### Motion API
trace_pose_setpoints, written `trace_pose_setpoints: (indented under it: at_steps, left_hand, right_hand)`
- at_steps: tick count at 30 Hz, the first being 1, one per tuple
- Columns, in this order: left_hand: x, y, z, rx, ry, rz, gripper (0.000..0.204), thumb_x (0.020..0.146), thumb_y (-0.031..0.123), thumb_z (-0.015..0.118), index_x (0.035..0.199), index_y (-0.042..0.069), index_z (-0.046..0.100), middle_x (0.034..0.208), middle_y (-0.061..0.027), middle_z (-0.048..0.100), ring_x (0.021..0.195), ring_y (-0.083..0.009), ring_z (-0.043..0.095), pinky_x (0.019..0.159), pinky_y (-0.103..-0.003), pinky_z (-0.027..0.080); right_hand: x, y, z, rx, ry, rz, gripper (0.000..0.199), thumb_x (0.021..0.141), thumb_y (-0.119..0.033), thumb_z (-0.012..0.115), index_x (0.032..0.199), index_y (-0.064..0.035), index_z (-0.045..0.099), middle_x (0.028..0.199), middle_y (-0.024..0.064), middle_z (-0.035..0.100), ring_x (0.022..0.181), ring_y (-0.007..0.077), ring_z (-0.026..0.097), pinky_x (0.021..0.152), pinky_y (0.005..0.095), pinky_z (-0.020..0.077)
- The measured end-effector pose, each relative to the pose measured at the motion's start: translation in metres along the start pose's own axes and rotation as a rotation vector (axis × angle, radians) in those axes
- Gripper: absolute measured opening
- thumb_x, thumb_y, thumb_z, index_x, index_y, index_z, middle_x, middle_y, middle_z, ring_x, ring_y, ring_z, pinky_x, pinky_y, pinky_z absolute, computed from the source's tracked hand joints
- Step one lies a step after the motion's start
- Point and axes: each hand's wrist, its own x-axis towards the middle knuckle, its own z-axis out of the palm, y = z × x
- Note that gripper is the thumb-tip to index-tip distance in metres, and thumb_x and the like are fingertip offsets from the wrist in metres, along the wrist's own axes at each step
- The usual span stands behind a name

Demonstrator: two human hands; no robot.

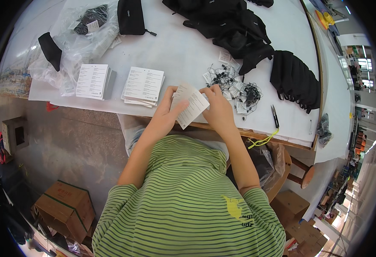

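Observation:
A white printed card (189, 104) is held in front of me at the table's near edge, tilted. My left hand (167, 112) grips it from the left with the thumb across its face. On its right side my right hand (217, 108) has its fingers bent at the card's upper right edge, pinching there; the fingertips are partly hidden behind it. Just left of my hands lies a slightly fanned stack of similar cards (144, 84), and further left a taller, neater card stack (92, 81). Right of my hands, black strings with small white tags (224, 81) lie in a tangle.
Black pouches (222, 25) are heaped at the far side, and a row of them (294, 81) lies at the right. Thread snips (275, 116) with a yellow cord lie near the front edge. Clear plastic bags (74, 47) cover the far left. Cardboard boxes (66, 210) stand on the floor.

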Motion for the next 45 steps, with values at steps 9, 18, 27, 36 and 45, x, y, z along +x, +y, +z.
trace_pose_setpoints:
  at_steps: [9, 18, 27, 36, 45]
  left_hand:
    - [-0.003, -0.009, 0.006, 0.407, -0.018, 0.171, 0.075, 0.072, 0.022, 0.080, 0.128, 0.003, 0.033, 0.111, -0.0134, 0.053, 0.108, -0.0183, 0.050, 0.089, -0.032, 0.042]
    - [-0.004, -0.013, 0.022, 0.304, 0.172, 0.257, 0.029, 0.081, 0.017, 0.069, 0.101, -0.001, 0.056, 0.089, -0.0096, 0.057, 0.084, -0.0207, 0.056, 0.075, -0.030, 0.044]
    - [-0.005, -0.013, 0.030, 0.413, 0.189, 0.355, 0.015, 0.081, 0.008, 0.068, 0.090, -0.002, 0.061, 0.074, -0.0009, 0.052, 0.071, -0.0075, 0.048, 0.062, -0.022, 0.038]
    - [-0.008, -0.004, 0.038, 0.651, 0.240, 0.566, 0.015, 0.075, 0.002, 0.070, 0.090, 0.002, 0.067, 0.070, -0.0042, 0.054, 0.066, -0.0159, 0.048, 0.061, -0.027, 0.039]
    - [-0.006, -0.007, 0.033, 0.726, 0.201, 0.677, 0.024, 0.071, -0.004, 0.071, 0.094, 0.006, 0.071, 0.072, -0.0035, 0.055, 0.069, -0.0165, 0.051, 0.062, -0.027, 0.041]
  right_hand:
    - [0.017, 0.011, 0.018, -0.131, -0.018, -0.264, 0.009, 0.081, -0.005, 0.059, 0.085, -0.0043, 0.052, 0.079, 0.0106, 0.057, 0.072, 0.0301, 0.059, 0.061, 0.0378, 0.0471]
    - [-0.025, -0.020, -0.007, 0.969, 0.330, 0.096, 0.006, 0.088, -0.007, 0.061, 0.092, -0.0040, 0.058, 0.062, -0.0058, 0.039, 0.055, 0.0019, 0.032, 0.049, 0.0196, 0.0254]
    - [-0.033, -0.025, -0.025, 0.733, 0.411, 0.137, 0.009, 0.080, -0.009, 0.070, 0.087, -0.0042, 0.066, 0.056, -0.0070, 0.026, 0.051, 0.0031, 0.021, 0.047, 0.0221, 0.0169]
    - [-0.037, -0.025, -0.027, 0.681, 0.384, 0.138, 0.010, 0.080, -0.010, 0.070, 0.087, -0.0037, 0.067, 0.055, -0.0063, 0.026, 0.050, 0.0037, 0.022, 0.045, 0.0232, 0.0178]
    - [-0.038, -0.019, -0.028, 0.637, 0.360, 0.128, 0.010, 0.081, -0.011, 0.069, 0.088, -0.0043, 0.067, 0.054, -0.0048, 0.026, 0.049, 0.0046, 0.022, 0.045, 0.0240, 0.0191]
